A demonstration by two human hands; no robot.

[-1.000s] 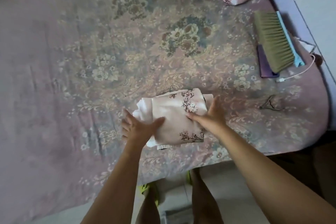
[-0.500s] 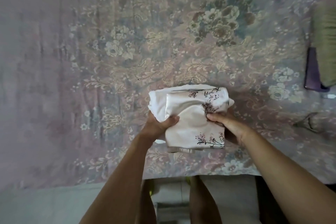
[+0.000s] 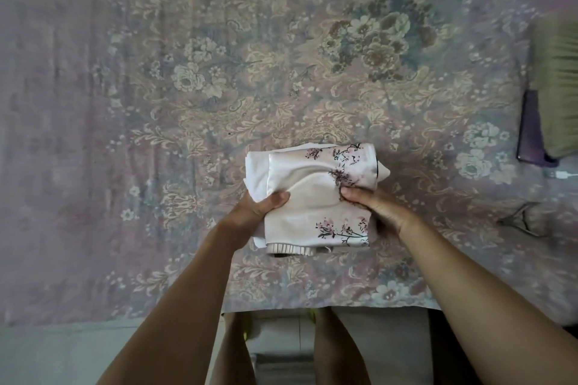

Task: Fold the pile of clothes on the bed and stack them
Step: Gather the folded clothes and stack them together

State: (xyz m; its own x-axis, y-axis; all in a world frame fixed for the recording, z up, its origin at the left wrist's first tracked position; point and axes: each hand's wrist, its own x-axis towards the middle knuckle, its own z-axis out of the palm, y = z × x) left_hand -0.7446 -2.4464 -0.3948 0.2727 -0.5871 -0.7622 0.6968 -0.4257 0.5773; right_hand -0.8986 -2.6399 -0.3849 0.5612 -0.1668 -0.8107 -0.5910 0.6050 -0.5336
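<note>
A folded stack of clothes [image 3: 312, 194] is held near the front edge of the floral bedspread [image 3: 187, 103], at about 6 o'clock on the bed. The stack is gripped from both flanks: the left hand [image 3: 253, 212] is curled round its 9 o'clock side with the thumb pressed on top, and the right hand [image 3: 375, 209] pinches its 3 o'clock side, thumb over the floral-printed top garment [image 3: 316, 212]. The long axis of the bundle runs from 6 to 12 o'clock, between the two hands, which lie equally near. A white garment [image 3: 256, 172] protrudes at 9 o'clock, so the stack is judged not squared. A brush [image 3: 553, 84] lies well apart at 2 o'clock.
</note>
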